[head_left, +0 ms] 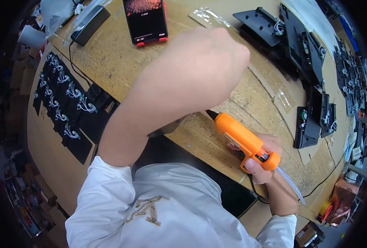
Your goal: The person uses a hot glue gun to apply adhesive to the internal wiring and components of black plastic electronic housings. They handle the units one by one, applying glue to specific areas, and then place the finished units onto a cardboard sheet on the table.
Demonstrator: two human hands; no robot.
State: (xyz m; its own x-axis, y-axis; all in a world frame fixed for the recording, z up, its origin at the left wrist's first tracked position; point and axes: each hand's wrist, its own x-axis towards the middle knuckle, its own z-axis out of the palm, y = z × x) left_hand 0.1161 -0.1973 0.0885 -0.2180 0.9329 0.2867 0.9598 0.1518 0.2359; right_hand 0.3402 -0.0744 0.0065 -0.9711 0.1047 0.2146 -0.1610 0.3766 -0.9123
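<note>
My right hand (261, 170) is wrapped round the handle of an orange hot glue gun (242, 134). Its black nozzle points up and to the left, and a clear glue stick (290, 185) trails out of the back end. My left hand (220, 62) is raised close to the camera, its forearm crossing the middle of the view. Only the back of the hand and the wrist show; the fingers are hidden, and so is anything they might hold. Under the left forearm, the edge of a dark object (167, 129) peeks out beside the nozzle.
A phone (146, 22) stands in a red holder at the back. Black panels with wired small boards (68, 95) lie in rows at left. More black plastic housings (303, 53) are piled at right. A black box with a cable (90, 25) sits back left on the wooden table (109, 62).
</note>
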